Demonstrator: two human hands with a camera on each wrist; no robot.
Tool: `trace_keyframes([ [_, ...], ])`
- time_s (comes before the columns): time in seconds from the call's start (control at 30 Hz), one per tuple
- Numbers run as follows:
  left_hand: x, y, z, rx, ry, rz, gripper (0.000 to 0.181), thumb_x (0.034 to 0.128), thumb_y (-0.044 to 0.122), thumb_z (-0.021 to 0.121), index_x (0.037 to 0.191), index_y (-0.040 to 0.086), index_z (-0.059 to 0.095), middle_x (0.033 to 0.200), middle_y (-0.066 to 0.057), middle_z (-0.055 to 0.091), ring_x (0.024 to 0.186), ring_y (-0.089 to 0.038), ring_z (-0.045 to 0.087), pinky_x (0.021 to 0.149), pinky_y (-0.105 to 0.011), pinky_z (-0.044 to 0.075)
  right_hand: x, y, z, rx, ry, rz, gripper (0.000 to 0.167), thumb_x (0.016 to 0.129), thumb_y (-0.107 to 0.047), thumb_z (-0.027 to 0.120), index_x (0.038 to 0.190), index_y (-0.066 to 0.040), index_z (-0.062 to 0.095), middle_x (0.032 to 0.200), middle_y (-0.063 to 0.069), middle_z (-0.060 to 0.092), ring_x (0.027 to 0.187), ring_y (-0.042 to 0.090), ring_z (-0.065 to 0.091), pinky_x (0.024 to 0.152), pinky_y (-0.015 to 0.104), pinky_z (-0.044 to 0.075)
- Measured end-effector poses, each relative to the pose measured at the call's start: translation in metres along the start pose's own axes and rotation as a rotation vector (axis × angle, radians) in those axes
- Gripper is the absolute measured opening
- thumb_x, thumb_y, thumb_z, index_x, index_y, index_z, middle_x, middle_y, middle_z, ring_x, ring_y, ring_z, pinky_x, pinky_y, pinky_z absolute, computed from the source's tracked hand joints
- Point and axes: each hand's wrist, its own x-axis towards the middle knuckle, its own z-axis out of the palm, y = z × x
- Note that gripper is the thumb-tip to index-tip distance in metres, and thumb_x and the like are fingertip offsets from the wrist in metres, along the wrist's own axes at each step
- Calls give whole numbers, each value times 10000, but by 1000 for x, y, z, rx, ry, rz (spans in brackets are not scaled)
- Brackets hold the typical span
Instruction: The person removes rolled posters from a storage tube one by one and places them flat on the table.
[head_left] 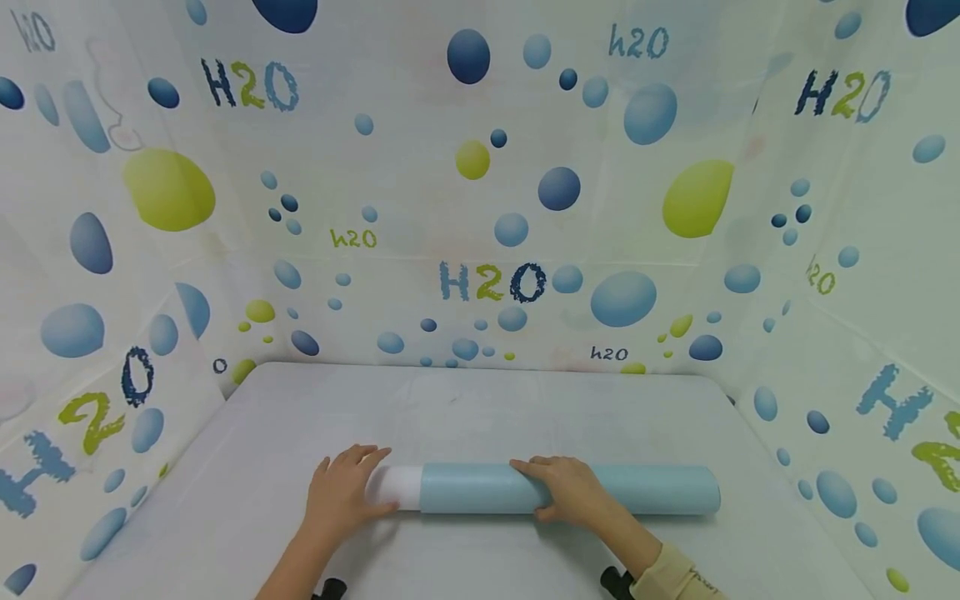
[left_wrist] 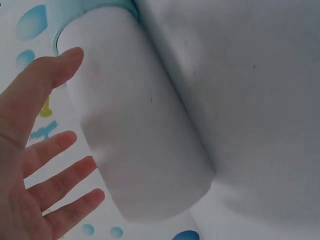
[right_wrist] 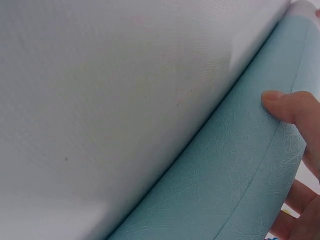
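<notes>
roll of teal over white, likely light

nearest, the person's left hand spreads loosely extended fingers around the white end, thumb on its near side; the right hand grips the teal part, thumb in front and fingers beyond. the roll lies crosswise on the table. its finely creased, vinyl-like skin looks slippery and, being round, it may roll; it seems firm but probably dents under hard pinching, so a broad two-sided hold suits. past the table's far edge, sheeting printed with bubbles and "h2o" encloses three sides.
</notes>
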Motion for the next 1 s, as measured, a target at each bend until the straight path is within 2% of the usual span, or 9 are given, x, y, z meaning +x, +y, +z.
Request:
trace_keyframes([
  [0.1, 0, 6, 6, 7, -36, 32, 790, 533, 440, 836, 1211, 129, 575, 1209, -109, 561, 1163, -365, 464, 913, -662, 297, 0, 0, 0, 3, 0, 1, 727, 645, -299, 818, 1300, -185, 523, 1133, 50, 620, 997, 246, 595, 797, 425, 493],
  [0.3, 2, 19, 16, -3, -118, 70, 890, 510, 368, 874, 1286, 124, 512, 1271, -119, 520, 1192, -383, 433, 928, -671, 270, 0, -1, -1, 0, -9, 6, 729, 649, -301, 816, 1306, -197, 516, 1135, 51, 617, 1001, 249, 593, 799, 425, 492],
  [0.4, 2, 22, 20, -14, -139, 80, 900, 517, 318, 882, 1304, 125, 490, 1283, -124, 510, 1193, -383, 433, 927, -675, 265, 0, -2, -1, 1, -9, 7, 728, 650, -301, 815, 1306, -195, 516, 1135, 56, 615, 1002, 253, 591, 801, 427, 491],
  [0.53, 2, 23, 24, -1, -131, 100, 872, 536, 263, 880, 1304, 130, 489, 1259, -116, 531, 1168, -378, 459, 912, -677, 283, 0, -2, -1, -3, -4, 9, 726, 652, -302, 813, 1306, -191, 516, 1134, 59, 613, 999, 257, 590, 807, 430, 488],
  [0.73, 1, 23, 28, 34, -80, 113, 744, 583, 167, 853, 1254, 130, 533, 1175, -90, 581, 1105, -355, 511, 888, -666, 323, 1, -1, 1, -26, -10, 11, 729, 655, -316, 810, 1310, -202, 511, 1138, 54, 612, 996, 253, 591, 809, 426, 488],
  [1.0, 1, 21, 29, 55, -61, 106, 682, 570, 160, 857, 1193, 135, 579, 1114, -67, 607, 1045, -312, 544, 861, -653, 354, 0, -1, 0, -21, -9, 10, 733, 648, -314, 815, 1308, -210, 514, 1133, 51, 615, 987, 254, 594, 789, 430, 493],
])
